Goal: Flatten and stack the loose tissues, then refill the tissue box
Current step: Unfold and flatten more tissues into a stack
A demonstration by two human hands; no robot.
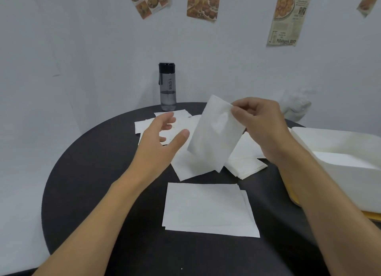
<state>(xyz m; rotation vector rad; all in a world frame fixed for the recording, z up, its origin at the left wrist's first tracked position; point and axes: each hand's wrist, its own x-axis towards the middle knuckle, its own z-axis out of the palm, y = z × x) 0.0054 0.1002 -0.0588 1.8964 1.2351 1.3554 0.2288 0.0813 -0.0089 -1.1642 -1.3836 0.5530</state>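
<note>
Your right grip (260, 129) pinches the top edge of one tissue (214, 135) between thumb and fingers. The sheet hangs tilted above the worktop (92, 183) at centre frame, and its lower corner is over the loose tissues (245, 166) scattered behind it. Your left grip (160, 139) is spread with fingers relaxed and the palm turned toward the hanging sheet. It sits just left of the sheet, and you cannot tell whether it touches anything. More loose sheets lie under and beyond it. At lower centre a flat stack (208, 209) rests on the dark worktop, its edges slightly offset. The white box (340, 152) sits at the right edge of the frame, near the loose tissues. A dark bottle (167, 86) stands upright at the far rim, upper centre. Printed clippings (203, 4) hang on the wall (82, 48) along the top.
</note>
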